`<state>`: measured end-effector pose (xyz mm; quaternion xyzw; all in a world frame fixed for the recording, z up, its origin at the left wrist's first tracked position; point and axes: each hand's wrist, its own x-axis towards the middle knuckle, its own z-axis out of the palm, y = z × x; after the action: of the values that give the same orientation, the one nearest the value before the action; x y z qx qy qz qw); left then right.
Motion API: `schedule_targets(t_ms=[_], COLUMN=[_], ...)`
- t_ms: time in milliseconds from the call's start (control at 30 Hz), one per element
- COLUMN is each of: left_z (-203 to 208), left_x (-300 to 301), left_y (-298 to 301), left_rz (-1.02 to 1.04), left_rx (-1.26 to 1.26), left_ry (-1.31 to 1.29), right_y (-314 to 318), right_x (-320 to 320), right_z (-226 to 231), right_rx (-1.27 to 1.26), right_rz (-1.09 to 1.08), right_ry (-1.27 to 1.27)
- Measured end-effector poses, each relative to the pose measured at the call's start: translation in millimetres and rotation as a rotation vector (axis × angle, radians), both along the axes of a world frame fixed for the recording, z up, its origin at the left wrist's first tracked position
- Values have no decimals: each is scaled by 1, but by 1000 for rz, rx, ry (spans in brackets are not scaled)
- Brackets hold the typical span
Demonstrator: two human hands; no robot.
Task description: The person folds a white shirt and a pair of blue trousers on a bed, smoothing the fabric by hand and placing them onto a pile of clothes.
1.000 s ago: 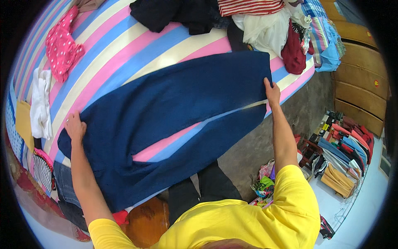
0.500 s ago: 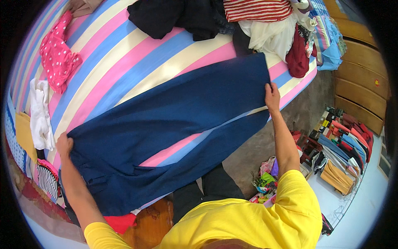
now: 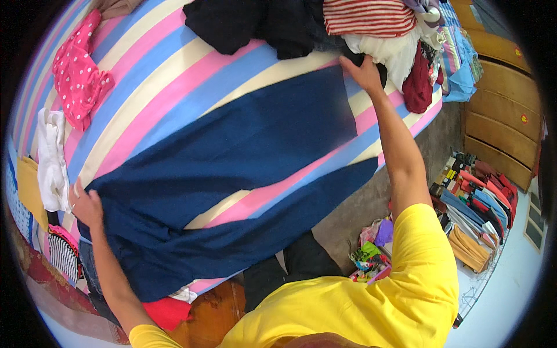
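In the head view, the right hand (image 3: 365, 74) has moved to the far hem corner of the navy trousers (image 3: 255, 130), thumb and fingers spread; their legs now lie wider apart. The left hand (image 3: 87, 206) bends at their waist, grip unclear. Beneath the trousers is the striped bed sheet (image 3: 168, 87).

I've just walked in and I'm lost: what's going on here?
Someone in a yellow shirt is handling dark blue trousers stretched out across a striped sheet. The left hand is at the waist end, the right hand by the end corner of one leg. The trouser legs lie apart. A pink polka-dot garment lies nearby.
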<state>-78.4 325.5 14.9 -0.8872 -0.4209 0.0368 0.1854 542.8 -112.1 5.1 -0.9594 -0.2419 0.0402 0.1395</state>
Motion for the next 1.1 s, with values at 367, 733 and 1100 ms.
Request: schedule_targets(t_ms=[367, 733, 1100], left_z=[-17, -47, -79], left_x=[276, 329, 336], left_y=[-235, -258, -271], left_rz=[-513, -435, -498], left_rx=[-750, -675, -487], left_ry=[-239, -248, -316], right_y=[46, 123, 234], right_x=[99, 214, 258], right_z=[-62, -74, -51], right_rx=[-239, -274, -204], right_rz=[-35, 192, 60], right_ry=[-416, -519, -166])
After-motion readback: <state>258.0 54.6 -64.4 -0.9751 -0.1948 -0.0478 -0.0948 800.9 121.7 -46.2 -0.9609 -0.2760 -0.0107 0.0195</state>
